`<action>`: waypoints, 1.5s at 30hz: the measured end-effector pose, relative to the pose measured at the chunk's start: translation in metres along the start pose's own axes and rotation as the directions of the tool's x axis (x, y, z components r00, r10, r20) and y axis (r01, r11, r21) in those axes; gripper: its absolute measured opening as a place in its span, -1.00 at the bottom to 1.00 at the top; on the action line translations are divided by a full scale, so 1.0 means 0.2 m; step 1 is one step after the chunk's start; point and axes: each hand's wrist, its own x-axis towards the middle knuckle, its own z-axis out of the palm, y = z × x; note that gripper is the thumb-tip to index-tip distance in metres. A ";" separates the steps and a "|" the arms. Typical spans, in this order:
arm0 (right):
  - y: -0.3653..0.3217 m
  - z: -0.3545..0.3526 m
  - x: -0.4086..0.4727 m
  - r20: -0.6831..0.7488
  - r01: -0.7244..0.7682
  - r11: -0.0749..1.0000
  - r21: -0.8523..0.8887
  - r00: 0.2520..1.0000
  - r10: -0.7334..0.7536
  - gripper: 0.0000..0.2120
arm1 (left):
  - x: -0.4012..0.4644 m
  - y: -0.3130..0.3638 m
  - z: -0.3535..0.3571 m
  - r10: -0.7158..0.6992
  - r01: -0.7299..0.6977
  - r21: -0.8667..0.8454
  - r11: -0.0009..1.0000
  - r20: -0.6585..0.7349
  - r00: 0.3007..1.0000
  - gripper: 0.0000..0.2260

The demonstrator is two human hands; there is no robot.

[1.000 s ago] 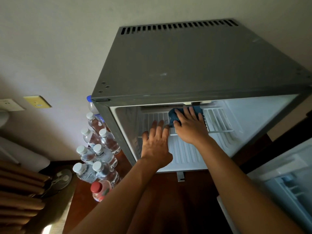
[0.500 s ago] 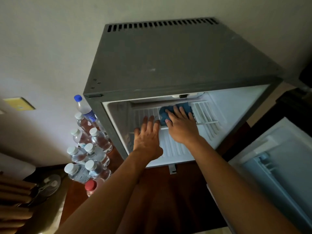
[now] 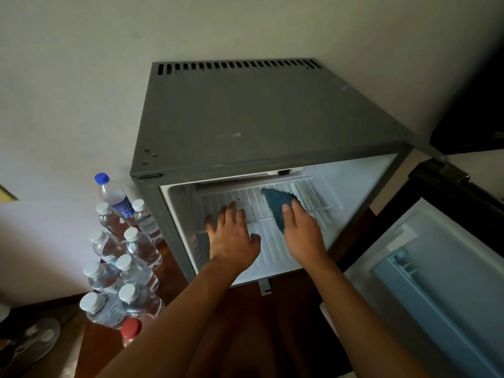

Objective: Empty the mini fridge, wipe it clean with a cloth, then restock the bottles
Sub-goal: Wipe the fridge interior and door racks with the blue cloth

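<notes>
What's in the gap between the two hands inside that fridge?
Head view: only bare white ribbed shelf lies between the left hand and the right hand holding the blue cloth.

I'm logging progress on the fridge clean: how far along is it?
Emptying looks done: the mini fridge holds no bottles; the bottles stand beside it. Wiping is in hand: the right hand holds the blue cloth inside, and the left hand rests open. Restocking remains.
</notes>
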 end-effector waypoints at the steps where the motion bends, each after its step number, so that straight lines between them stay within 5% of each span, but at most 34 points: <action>1: -0.02 -0.04 0.03 -0.044 -0.036 0.995 0.094 0.998 0.041 -0.68 | 0.02 0.00 0.00 0.006 -0.006 -0.009 1.000 -0.026 1.000 -0.39; 4: -0.08 -0.18 0.11 -0.196 -0.009 0.978 0.208 0.979 0.051 -0.69 | 0.08 -0.03 -0.01 0.053 -0.052 0.023 0.998 -0.024 0.998 -0.35; 8: -0.08 -0.25 0.19 -0.343 0.194 0.979 -0.057 0.917 -0.202 -0.67 | 0.12 -0.06 -0.02 0.111 -0.110 -0.048 0.993 0.014 0.994 -0.32; 10: -0.03 -0.21 0.21 -0.230 0.239 0.921 -0.309 0.921 -0.316 -0.63 | 0.14 -0.04 -0.01 0.145 -0.144 -0.012 0.989 0.060 0.988 -0.36; 14: 0.16 -0.01 0.16 0.150 0.273 0.804 -0.529 0.962 -0.228 -0.51 | 0.18 -0.01 0.01 0.137 -0.159 0.131 0.978 0.166 0.977 -0.43; 17: 0.20 0.04 0.19 0.145 0.260 0.797 -0.545 0.965 -0.216 -0.37 | 0.19 -0.01 0.01 0.132 -0.150 0.078 0.986 0.201 0.971 -0.43; 20: 0.18 0.03 0.26 0.195 0.232 0.794 -0.562 0.970 -0.145 -0.50 | 0.18 -0.02 0.02 0.146 -0.164 0.077 0.983 0.190 0.971 -0.42; 27: 0.13 0.05 0.38 0.290 0.194 0.772 -0.605 0.957 -0.013 -0.46 | 0.19 -0.02 0.03 0.149 -0.170 0.110 0.979 0.180 0.972 -0.42; 45: 0.12 0.06 0.36 0.260 0.174 0.799 -0.576 0.965 -0.023 -0.48 | 0.18 -0.03 0.02 0.148 -0.167 0.088 0.982 0.189 0.971 -0.43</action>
